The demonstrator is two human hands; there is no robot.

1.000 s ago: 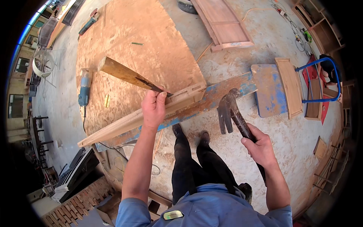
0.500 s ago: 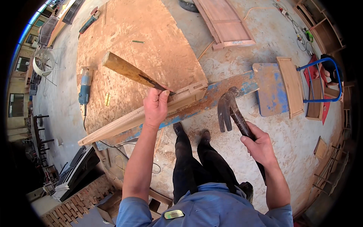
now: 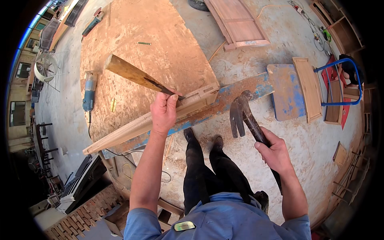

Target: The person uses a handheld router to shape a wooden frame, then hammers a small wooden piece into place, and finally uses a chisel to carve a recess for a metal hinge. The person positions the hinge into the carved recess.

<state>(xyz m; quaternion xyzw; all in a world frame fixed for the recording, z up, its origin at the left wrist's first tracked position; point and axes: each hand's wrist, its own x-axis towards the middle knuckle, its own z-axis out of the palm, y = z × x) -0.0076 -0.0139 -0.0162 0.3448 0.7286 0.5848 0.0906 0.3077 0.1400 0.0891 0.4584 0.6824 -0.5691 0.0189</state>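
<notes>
A long pale wooden rail (image 3: pixel 132 132) lies slantwise along the near edge of the workbench, with slots cut near its right end. My left hand (image 3: pixel 163 114) is closed around the lower part of a wood chisel (image 3: pixel 130 72), whose thick wooden handle leans up and to the left. The chisel's tip meets the rail close to the slots; my fingers partly hide the blade. To the right, my right hand (image 3: pixel 274 152) grips a claw hammer (image 3: pixel 256 128) by its dark handle. The hammer's head is raised apart from the chisel and the rail.
On the plywood bench top (image 3: pixel 148 24) lie a blue power tool (image 3: pixel 89 92), an angle grinder (image 3: pixel 93 23), a green pencil-like stick (image 3: pixel 144 43) and a yellow folded piece (image 3: pixel 113 105). A blue-stained board (image 3: pixel 286 92) and a blue-framed cart (image 3: pixel 340 104) stand to the right.
Very little differs. The chisel's handle end has tipped slightly to the left, and both hands keep their holds.
</notes>
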